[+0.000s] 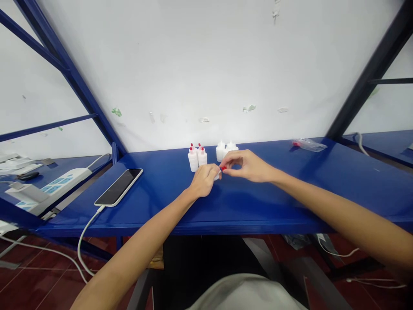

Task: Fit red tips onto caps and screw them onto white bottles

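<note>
My left hand (205, 179) is closed around a small white squeeze bottle (217, 175), mostly hidden by the fingers. At the bottle's tip, my right hand (243, 165) pinches a small red cap (223, 168) between thumb and forefinger. I cannot tell whether the cap is seated on the tip. Just behind my left hand stand several white bottles with red caps (197, 158), upright and close together. Behind my right hand is a group of white bottles without red caps (225, 149), partly covered by the fingers.
A phone (118, 187) with a white charging cable (84, 237) lies at the left of the blue table (167, 206). A clear plastic bag (309, 145) with something red inside lies at the back right. Blue frame posts rise at both sides, and a power strip (53, 189) is at far left.
</note>
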`<state>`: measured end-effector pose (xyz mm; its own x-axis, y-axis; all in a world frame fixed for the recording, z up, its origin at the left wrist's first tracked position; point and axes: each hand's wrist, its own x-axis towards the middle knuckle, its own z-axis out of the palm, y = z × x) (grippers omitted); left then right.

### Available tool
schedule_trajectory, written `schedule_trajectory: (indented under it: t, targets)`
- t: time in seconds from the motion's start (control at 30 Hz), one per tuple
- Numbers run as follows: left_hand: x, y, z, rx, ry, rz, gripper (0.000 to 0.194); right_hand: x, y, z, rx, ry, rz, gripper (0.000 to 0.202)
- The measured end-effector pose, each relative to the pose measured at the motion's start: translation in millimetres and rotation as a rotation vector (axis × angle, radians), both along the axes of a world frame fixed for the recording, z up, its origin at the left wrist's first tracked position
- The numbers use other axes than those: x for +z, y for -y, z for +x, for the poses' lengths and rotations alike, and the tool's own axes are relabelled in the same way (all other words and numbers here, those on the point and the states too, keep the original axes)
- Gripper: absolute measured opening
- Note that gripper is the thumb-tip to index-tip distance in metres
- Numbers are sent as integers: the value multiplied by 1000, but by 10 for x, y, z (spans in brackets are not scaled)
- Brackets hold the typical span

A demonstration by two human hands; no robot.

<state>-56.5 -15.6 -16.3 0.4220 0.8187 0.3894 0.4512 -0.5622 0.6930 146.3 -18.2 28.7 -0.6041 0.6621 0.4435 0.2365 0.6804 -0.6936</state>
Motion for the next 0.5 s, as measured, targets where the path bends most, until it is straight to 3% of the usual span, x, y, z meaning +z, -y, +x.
schedule_trajectory:
  t: [0.37,0.5]
  targets:
    - [5,16,15,31,-154,16,52,-150,23,-54,-16,11,-70,14]
    - [31,8,27,42,-171,-13,44,-179,44,-87,-59,17,-45,16]
